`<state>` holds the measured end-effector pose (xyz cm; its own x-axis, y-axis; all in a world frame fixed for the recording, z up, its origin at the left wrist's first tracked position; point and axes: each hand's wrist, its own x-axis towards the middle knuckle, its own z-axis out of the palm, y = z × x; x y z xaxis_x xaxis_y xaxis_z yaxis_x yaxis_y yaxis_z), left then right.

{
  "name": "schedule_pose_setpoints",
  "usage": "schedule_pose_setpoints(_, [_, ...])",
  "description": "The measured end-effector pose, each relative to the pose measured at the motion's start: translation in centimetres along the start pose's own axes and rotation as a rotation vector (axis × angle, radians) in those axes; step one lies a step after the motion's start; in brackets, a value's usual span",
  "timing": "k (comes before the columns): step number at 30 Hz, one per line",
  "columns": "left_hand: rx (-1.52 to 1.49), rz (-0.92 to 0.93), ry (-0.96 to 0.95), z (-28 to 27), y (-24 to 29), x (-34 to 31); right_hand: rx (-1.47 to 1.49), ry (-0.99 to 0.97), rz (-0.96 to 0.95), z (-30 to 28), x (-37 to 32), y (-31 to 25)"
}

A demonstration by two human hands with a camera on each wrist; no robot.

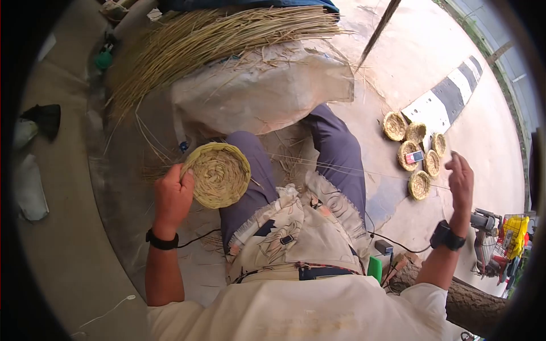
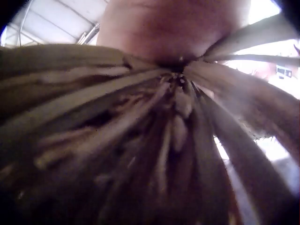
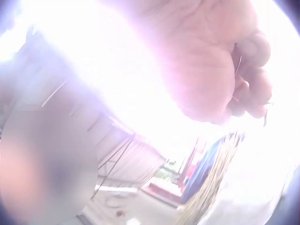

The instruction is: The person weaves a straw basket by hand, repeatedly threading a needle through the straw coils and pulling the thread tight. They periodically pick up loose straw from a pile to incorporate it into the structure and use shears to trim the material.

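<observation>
A shallow round straw basket [image 1: 219,177] with a greenish-yellow rim is held over the person's left knee. The left hand [image 1: 174,196] grips its left edge, with the thumb on the inner side. Close up in the left wrist view, bound straw strips [image 2: 98,101] spread out below the hand's skin. A thin pale thread [image 1: 341,167] stretches from near the basket across the lap to the right. At its far end the right hand [image 1: 461,181] is raised with bent fingers. In the right wrist view, the curled fingers [image 3: 253,84] pinch a thin strand.
Several small finished-looking straw baskets [image 1: 420,185] sit on the floor at right, one with a red phone [image 1: 414,157] on it. A long straw bundle [image 1: 227,40] lies on a covered support [image 1: 267,85] ahead. A log [image 1: 475,304] and black cables [image 1: 406,248] are near the right arm.
</observation>
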<state>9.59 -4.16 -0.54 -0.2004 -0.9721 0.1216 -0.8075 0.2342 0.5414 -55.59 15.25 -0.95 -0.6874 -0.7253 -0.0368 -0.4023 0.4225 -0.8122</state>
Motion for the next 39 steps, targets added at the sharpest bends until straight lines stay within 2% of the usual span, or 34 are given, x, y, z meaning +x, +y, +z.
schedule_pose_setpoints(3, [0.091, 0.008, 0.036, -1.0, -0.2, 0.6, 0.105, 0.068, -0.038, -1.6, -1.1, 0.4])
schedule_pose_setpoints(7, [0.152, 0.002, 0.054, -1.3, 0.1, 1.4, 0.193, -0.091, -0.061, 0.8, -2.7, -1.7])
schedule_pose_setpoints(10, [0.18, 0.009, 0.125, -2.0, -1.3, 1.8, 0.16, -0.101, -0.111, 2.0, -2.6, -1.2])
schedule_pose_setpoints(12, [0.208, -0.021, 0.154, -3.2, -2.8, 1.8, 0.139, -0.095, -0.092, 0.1, -1.9, -0.4])
schedule_pose_setpoints(14, [0.232, -0.074, 0.175, -4.6, -4.8, 2.0, 0.057, 0.026, -0.078, -3.3, 0.3, 3.7])
schedule_pose_setpoints(16, [0.271, -0.113, 0.188, -5.4, -5.8, 1.9, -0.007, 0.068, -0.061, -7.2, 2.2, 8.4])
schedule_pose_setpoints(17, [0.288, -0.133, 0.195, -5.8, -6.2, 1.8, 0.024, 0.101, -0.095, -8.9, 3.7, 12.7])
schedule_pose_setpoints(18, [0.274, -0.126, 0.199, -5.8, -5.9, 1.7, 0.052, 0.078, -0.082, -7.8, 3.5, 11.7])
schedule_pose_setpoints(20, [0.231, -0.093, 0.189, -4.0, -4.4, 1.5, 0.094, 0.055, -0.042, -3.2, -0.1, 5.4])
schedule_pose_setpoints(21, [0.197, -0.086, 0.151, -3.0, -3.3, 1.4, 0.095, -0.035, -0.033, 0.6, -2.7, 0.2])
schedule_pose_setpoints(22, [0.161, -0.077, 0.114, -2.2, -1.9, 1.3, 0.153, -0.117, -0.174, 4.6, -4.1, -1.0])
schedule_pose_setpoints(23, [0.124, -0.068, 0.073, -1.3, -0.4, 1.0, 0.149, -0.311, -0.105, 8.0, -7.2, -6.1])
schedule_pose_setpoints(25, [0.05, 0.051, 0.048, 0.3, 2.2, 0.2, 0.177, -0.738, -0.384, 14.7, -11.4, -11.5])
schedule_pose_setpoints(26, [0.011, 0.106, 0.036, 1.2, 3.5, -0.3, 0.187, -0.785, -0.637, 17.8, -13.2, -14.2])
schedule_pose_setpoints(27, [-0.031, 0.115, 0.008, 1.8, 4.7, -0.8, 0.139, -0.841, -0.711, 20.4, -14.6, -15.6])
schedule_pose_setpoints(29, [-0.1, 0.121, -0.043, 2.3, 6.3, -1.8, 0.157, -0.793, -0.776, 24.6, -16.4, -17.2])
schedule_pose_setpoints(31, [-0.116, 0.163, -0.048, 2.7, 6.9, -2.5, 0.073, -0.782, -0.763, 26.1, -17.4, -17.7])
schedule_pose_setpoints(39, [-0.168, 0.231, -0.073, 3.2, 7.9, -2.3, 0.089, -0.744, -0.748, 26.3, -17.5, -17.5])
